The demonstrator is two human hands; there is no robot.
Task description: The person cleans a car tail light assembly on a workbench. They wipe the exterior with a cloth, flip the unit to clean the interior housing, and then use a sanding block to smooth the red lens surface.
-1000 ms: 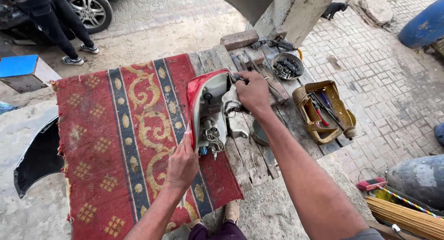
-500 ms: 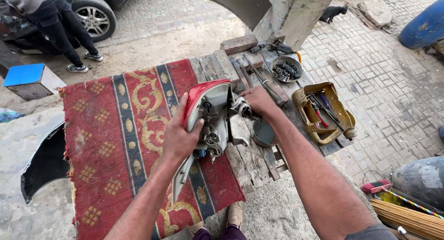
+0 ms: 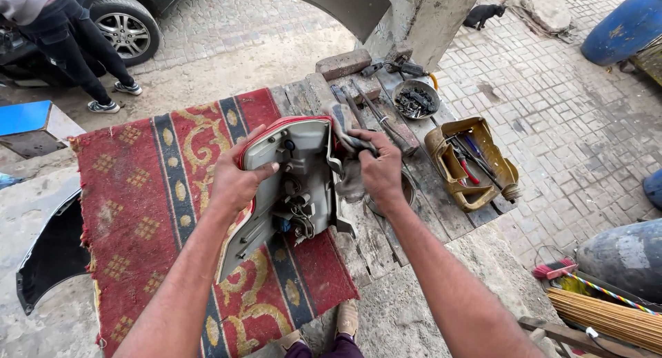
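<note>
one tail-light unit (image 3: 296, 185), one patterned rug (image 3: 158, 192), two hands, one round metal dish (image 3: 415, 99), one cut-open yellow jug (image 3: 472, 166)

Under the left hand (image 3: 234, 182), the tail light (image 3: 293, 185) is grey-backed with a red rim. Beneath it the rug (image 3: 148, 213) is red with navy stripes and gold scrolls. Right of the right hand (image 3: 379, 172), a mustard-yellow jug (image 3: 476, 196).

Red rug (image 3: 138, 192) lies open leftward; yellow tool container (image 3: 476, 168) crowds right.
</note>
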